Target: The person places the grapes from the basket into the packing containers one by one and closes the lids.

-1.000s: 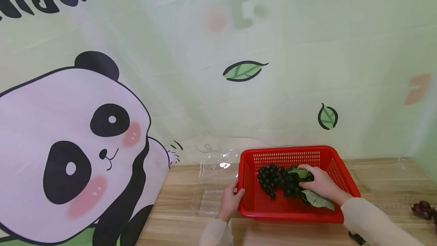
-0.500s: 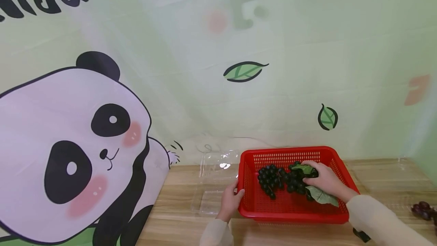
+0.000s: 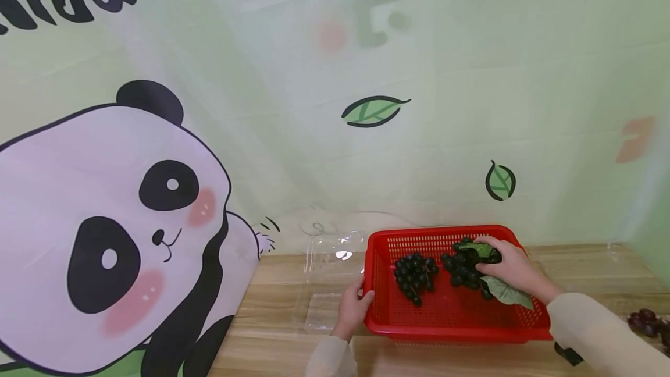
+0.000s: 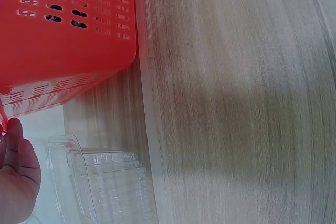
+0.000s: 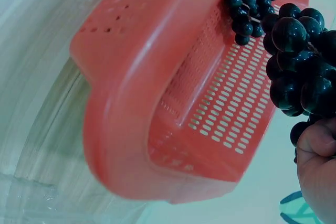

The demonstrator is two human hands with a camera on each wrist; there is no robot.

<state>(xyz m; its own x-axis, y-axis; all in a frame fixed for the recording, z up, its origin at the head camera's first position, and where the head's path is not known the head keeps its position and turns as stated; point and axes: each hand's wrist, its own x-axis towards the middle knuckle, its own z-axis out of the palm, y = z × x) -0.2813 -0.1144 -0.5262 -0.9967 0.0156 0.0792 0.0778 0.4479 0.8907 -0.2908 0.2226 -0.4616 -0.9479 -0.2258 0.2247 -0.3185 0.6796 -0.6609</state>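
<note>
Right hand (image 3: 505,262): dark grapes (image 3: 460,267) pinched between thumb and fingers, the thumb set against the near side of the bunch. A green leaf (image 3: 478,248) is shown at the fingertips; a paler leaf (image 3: 506,293) is draped beneath the hand. The bunch is held over the inside of a red basket (image 3: 455,330), toward its right end; whether its lowest grapes touch the floor of the basket cannot be told.

Left hand (image 3: 353,308): the rim at the basket's left end gripped, thumb laid at the edge, fingers at the outer side. The fingertips are partly cut off in the left wrist view.

A second bunch (image 3: 413,277), also dark, is seen lying in the left half of the basket, apart from the held one. The basket is set on a wood-grained table (image 3: 272,313). A clear plastic box (image 3: 335,249) is placed just beside its left end. Purple grapes (image 3: 648,324) are seen at the far right, well apart from the basket. Behind, a pale green cloth (image 3: 293,156) is hung, printed with a panda (image 3: 120,167) and leaves.
</note>
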